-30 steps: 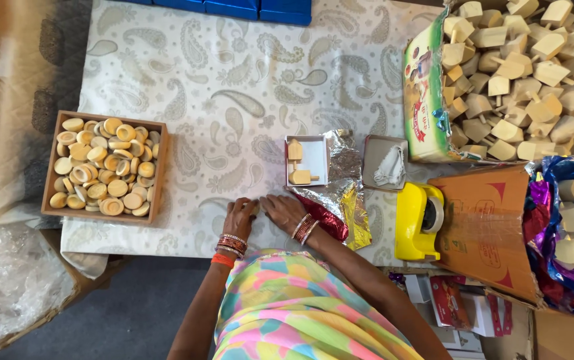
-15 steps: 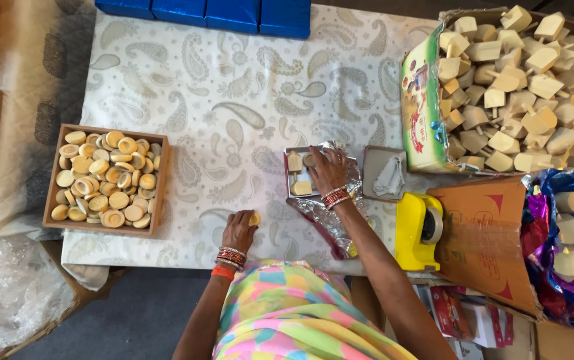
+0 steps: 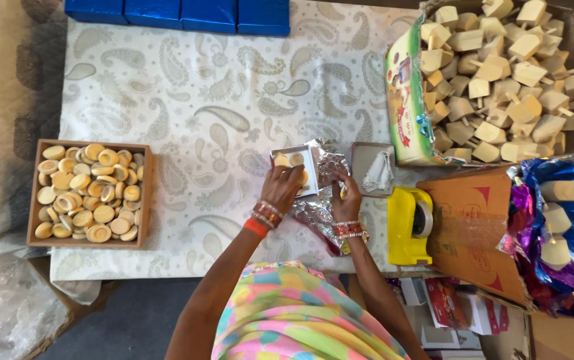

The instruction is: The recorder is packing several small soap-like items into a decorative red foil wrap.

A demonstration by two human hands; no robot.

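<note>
A small white open tray (image 3: 293,162) holding round wooden discs sits mid-table on crinkled silver foil (image 3: 320,210); the left hand (image 3: 282,189) pinches a disc at its rim, the right hand (image 3: 345,200) presses fingers onto the foil. A loose pinch could drop the disc onto the paisley tablecloth (image 3: 200,100).

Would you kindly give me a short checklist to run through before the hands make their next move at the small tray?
1. Left hand at the small white tray: ok.
2. Discs in that tray: ok, two show.
3. Right hand on the foil wrapper: ok.
4. Wooden box of discs stocked: ok.
5. Yellow tape dispenser close by: ok.
6. Whether the left hand holds a disc: cannot tell.
</note>
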